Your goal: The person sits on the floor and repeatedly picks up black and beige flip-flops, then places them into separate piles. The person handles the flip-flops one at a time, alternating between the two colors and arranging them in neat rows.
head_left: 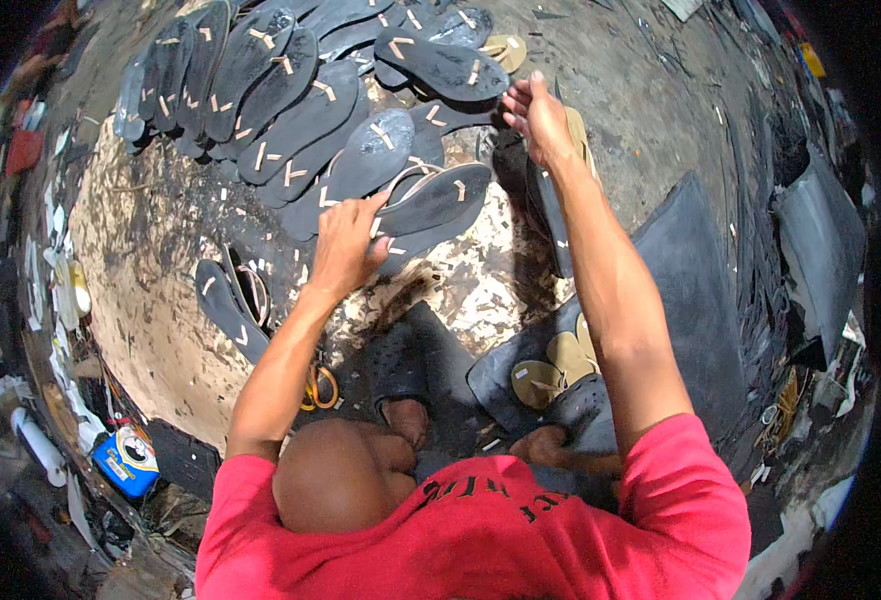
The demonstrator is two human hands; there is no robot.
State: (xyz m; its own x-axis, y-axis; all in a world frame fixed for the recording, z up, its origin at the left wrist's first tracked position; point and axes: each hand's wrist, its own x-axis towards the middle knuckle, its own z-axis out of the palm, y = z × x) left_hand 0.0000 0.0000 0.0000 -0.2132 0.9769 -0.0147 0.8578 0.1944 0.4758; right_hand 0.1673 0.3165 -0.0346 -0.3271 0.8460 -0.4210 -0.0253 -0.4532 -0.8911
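Head view: hands [346, 245] at black sandal [446, 198]; soles [266, 80] crowd beyond, blue container [119, 472] left

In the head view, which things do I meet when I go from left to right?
Blue container, separate pair of dark sandals, left hand, right hand, bent grey sheet.

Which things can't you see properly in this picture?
All in the head view:
1) Black soles at the top: partly cut off by the upper edge.
2) Strapped sandal: I can't tell if the left grip pinches it or just touches it, because the fingers cover the spot.
3) Tan soles: one goes out of sight behind the right forearm.
4) Pale scraps on the left: too small to make out.
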